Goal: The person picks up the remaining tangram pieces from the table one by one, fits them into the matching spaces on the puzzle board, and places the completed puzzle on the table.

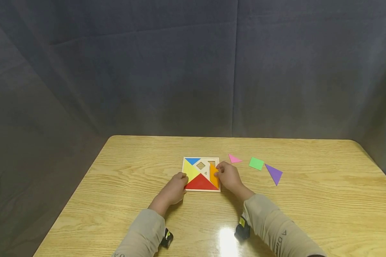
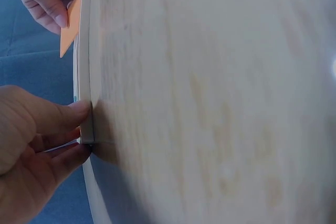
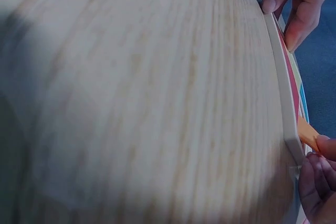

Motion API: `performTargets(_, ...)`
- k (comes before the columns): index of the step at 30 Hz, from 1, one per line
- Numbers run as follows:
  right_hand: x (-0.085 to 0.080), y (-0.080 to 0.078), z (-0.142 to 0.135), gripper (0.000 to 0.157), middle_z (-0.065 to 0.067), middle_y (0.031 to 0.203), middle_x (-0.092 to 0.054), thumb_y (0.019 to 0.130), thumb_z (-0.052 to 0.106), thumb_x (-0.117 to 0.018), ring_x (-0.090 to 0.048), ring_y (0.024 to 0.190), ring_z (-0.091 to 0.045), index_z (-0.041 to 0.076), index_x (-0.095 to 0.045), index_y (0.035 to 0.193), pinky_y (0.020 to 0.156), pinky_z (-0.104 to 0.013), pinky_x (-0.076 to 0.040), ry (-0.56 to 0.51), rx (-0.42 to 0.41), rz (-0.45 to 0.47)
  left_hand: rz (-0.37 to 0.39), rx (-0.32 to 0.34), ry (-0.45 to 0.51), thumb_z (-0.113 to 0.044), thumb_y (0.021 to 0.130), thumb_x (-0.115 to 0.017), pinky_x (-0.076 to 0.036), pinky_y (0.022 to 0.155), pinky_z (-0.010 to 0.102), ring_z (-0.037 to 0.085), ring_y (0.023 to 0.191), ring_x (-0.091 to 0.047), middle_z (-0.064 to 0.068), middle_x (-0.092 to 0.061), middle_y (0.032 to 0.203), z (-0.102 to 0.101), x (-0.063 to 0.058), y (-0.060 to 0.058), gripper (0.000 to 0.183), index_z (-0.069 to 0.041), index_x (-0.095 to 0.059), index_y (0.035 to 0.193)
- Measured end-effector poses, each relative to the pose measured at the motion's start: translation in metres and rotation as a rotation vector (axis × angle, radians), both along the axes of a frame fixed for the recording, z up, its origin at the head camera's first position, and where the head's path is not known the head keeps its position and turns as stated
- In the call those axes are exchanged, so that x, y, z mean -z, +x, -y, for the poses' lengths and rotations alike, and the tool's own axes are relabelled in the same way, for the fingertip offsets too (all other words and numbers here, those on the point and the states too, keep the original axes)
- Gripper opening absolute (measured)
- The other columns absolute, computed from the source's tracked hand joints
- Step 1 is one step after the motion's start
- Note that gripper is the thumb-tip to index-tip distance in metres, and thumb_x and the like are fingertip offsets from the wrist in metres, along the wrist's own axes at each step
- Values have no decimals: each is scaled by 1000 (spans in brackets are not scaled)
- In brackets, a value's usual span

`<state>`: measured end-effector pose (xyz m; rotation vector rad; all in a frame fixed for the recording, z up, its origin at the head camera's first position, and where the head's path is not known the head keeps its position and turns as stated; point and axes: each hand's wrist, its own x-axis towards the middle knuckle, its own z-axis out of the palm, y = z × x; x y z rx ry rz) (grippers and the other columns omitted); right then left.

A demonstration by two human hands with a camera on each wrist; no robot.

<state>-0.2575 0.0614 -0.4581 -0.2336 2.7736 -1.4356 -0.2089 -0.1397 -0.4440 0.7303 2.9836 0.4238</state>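
A tangram puzzle tray (image 1: 207, 168) lies on the table, with a blue triangle (image 1: 192, 161), a yellow triangle (image 1: 190, 170) and a red triangle (image 1: 201, 182) set in it. My left hand (image 1: 173, 189) holds the tray's near left corner, thumb on the rim and fingers at the side. Between thumb and fingers, my right hand (image 1: 229, 177) pinches an orange tangram piece (image 1: 213, 176) at the tray's right side. In the left wrist view the orange piece (image 2: 72, 22) stands tilted, its upper part raised above the rim. Bare openings show in the tray's upper right.
Right of the tray lie a pink triangle (image 1: 234, 159), a green square (image 1: 256, 164) and a purple triangle (image 1: 274, 174). The wooden table (image 1: 132, 167) ends at a dark grey curtain (image 1: 167, 78) behind and at the left.
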Motion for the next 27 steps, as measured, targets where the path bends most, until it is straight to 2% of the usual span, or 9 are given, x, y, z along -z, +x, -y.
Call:
performTargets(4,-1,1,0,17,-2,63,-47,71,-1,-64,-43,59,-14,-5,-58,86,52,-22,-38,46,-9,-17,2,-3,3,2,77,-59,-38,88,37,34,104,-44,20,-45,112,0,1,0,17,3,-53,93)
performTargets(18,-4,1,2,17,-4,65,-48,70,1,-63,-43,60,-15,-6,-58,85,53,-24,-38,133,-30,27,-28,12,23,3,76,-59,-37,90,38,35,105,-43,20,-45,111,1,3,-1,18,4,-53,92)
performTargets(27,-4,1,1,17,-5,66,-48,70,2,-64,-43,60,-17,-6,-57,84,53,-25,-38,160,-43,39,-33,15,17,2,76,-59,-37,89,38,34,104,-44,20,-45,110,1,3,0,19,4,-53,93)
